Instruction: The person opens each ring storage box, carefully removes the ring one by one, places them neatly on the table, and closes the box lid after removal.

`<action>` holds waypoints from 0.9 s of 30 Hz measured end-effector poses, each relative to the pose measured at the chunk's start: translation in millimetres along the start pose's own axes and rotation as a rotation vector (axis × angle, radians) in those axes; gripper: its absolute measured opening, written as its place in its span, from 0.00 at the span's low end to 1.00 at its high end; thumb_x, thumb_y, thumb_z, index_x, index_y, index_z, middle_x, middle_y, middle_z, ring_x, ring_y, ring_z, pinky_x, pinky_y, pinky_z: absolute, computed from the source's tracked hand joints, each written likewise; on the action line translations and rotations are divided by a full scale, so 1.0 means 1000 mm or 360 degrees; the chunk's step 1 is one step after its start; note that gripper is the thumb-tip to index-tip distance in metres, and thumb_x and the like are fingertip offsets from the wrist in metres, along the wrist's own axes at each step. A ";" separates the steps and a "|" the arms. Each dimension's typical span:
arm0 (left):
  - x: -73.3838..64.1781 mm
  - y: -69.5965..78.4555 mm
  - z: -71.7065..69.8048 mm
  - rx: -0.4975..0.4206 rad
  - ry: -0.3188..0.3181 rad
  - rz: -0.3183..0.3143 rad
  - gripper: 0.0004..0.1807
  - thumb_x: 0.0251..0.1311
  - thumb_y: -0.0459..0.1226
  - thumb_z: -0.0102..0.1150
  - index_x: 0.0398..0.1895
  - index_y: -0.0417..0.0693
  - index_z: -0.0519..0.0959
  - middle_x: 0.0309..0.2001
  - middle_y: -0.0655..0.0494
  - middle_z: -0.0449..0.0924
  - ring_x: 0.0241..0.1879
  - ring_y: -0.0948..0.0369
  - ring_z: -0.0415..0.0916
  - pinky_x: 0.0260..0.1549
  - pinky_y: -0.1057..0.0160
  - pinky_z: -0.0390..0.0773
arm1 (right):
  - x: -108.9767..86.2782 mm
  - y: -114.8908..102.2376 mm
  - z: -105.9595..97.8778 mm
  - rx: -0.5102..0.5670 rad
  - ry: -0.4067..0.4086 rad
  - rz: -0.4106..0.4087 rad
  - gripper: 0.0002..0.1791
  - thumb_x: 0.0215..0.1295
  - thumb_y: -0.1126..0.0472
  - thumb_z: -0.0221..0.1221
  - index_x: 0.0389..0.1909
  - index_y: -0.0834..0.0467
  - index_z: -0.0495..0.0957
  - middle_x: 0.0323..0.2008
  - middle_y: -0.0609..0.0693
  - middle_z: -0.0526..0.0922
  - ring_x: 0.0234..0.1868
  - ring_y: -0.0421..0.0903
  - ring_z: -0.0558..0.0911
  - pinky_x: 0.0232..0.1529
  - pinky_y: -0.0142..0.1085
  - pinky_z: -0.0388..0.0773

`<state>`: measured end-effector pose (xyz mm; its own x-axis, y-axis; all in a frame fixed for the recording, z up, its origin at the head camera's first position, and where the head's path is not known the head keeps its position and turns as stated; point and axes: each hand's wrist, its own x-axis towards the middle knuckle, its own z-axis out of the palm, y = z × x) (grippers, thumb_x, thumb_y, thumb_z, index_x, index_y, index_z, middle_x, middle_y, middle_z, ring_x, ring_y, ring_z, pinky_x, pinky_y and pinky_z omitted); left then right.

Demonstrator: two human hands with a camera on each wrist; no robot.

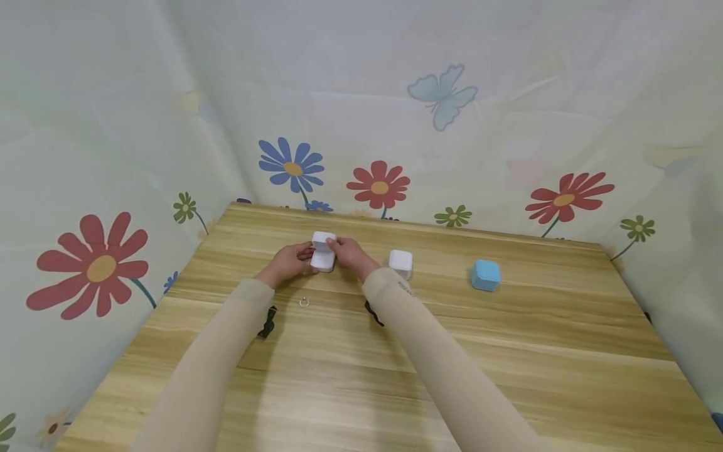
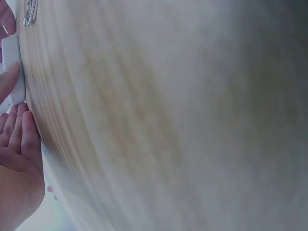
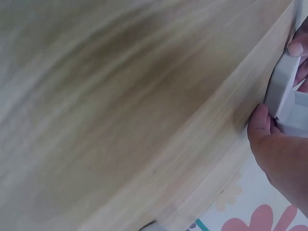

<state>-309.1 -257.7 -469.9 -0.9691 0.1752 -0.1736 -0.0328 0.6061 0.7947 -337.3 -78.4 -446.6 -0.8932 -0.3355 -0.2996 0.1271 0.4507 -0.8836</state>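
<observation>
A small white ring box [image 1: 322,260] stands with its lid raised on the wooden table, between both hands. My left hand [image 1: 290,262] holds the box's left side, its thumb on the box [image 2: 17,72] in the left wrist view. With thumb and fingers, my right hand [image 1: 349,252] grips the box at the right of its lid; the right wrist view shows the box [image 3: 283,84] at the right edge. A silver ring [image 1: 304,302] lies on the table nearer to me, below the left hand.
Right of the hands stands a closed white box [image 1: 400,262], and farther right a light blue box [image 1: 486,275]. Dark straps [image 1: 268,322] hang at the wrists. A flower-printed cloth [image 1: 361,113] surrounds the wooden table [image 1: 508,351] at the back and sides.
</observation>
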 end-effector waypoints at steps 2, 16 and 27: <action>-0.001 0.000 -0.001 0.0011 -0.0001 0.0005 0.45 0.62 0.30 0.66 0.79 0.31 0.53 0.74 0.34 0.66 0.75 0.42 0.65 0.77 0.49 0.63 | -0.001 0.000 0.001 0.0005 0.0013 -0.0014 0.32 0.83 0.48 0.44 0.76 0.65 0.62 0.73 0.62 0.71 0.67 0.57 0.77 0.69 0.46 0.76; 0.003 -0.005 -0.001 0.0035 -0.0005 0.0023 0.44 0.62 0.30 0.66 0.78 0.33 0.55 0.73 0.34 0.66 0.74 0.41 0.66 0.77 0.47 0.63 | -0.007 -0.001 0.004 -0.0031 0.0018 -0.0002 0.33 0.81 0.54 0.49 0.79 0.64 0.56 0.78 0.61 0.62 0.75 0.55 0.70 0.74 0.45 0.71; 0.004 -0.006 -0.001 0.0063 0.0009 0.0038 0.44 0.61 0.31 0.67 0.78 0.35 0.56 0.72 0.35 0.68 0.73 0.41 0.67 0.76 0.46 0.64 | -0.012 -0.003 0.004 0.0020 0.0000 -0.0028 0.32 0.80 0.57 0.50 0.78 0.66 0.56 0.78 0.63 0.63 0.77 0.56 0.67 0.77 0.45 0.67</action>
<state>-313.3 -261.4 -475.2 -0.9708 0.1860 -0.1514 0.0001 0.6318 0.7751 -325.4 -78.5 -442.1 -0.8955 -0.3431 -0.2836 0.1164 0.4344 -0.8932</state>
